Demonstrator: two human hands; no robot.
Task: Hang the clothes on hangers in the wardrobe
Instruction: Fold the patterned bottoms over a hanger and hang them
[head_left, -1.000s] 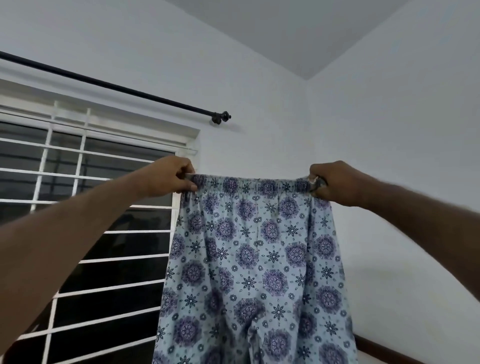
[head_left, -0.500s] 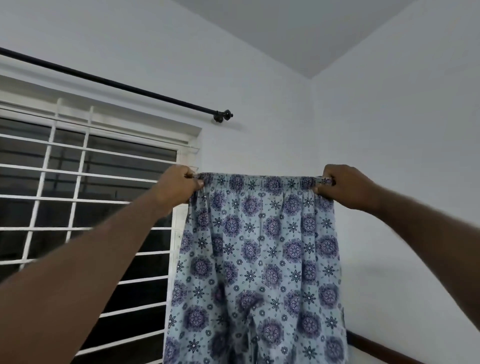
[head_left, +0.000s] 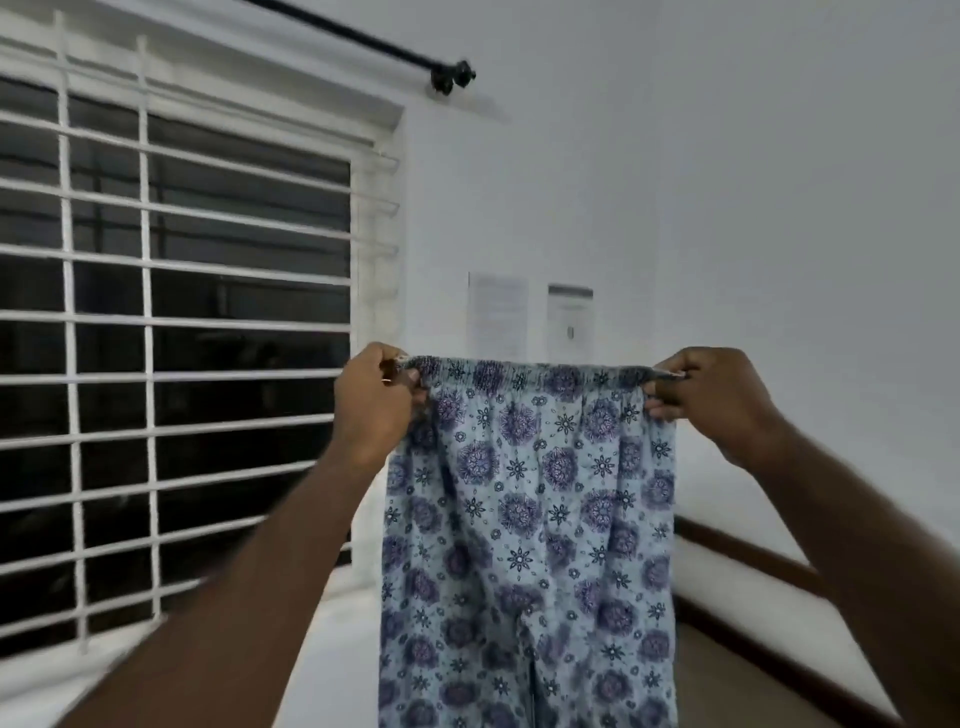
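Both hands, the left hand (head_left: 371, 402) and the right hand (head_left: 714, 397), grip the waistband of the patterned trousers (head_left: 530, 519), stretched flat and hanging, probably to straighten them for a hanger.

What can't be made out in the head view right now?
All in the head view:
The bottom edge cuts off the legs and hems of the patterned pants.
The text on the two wall sheets is blurred and unreadable.
The window has dark glass, so nothing beyond it shows.
Hanger and wardrobe are outside the frame.
The left hand and right hand grip the waistband, and their own backs hide the palm side.
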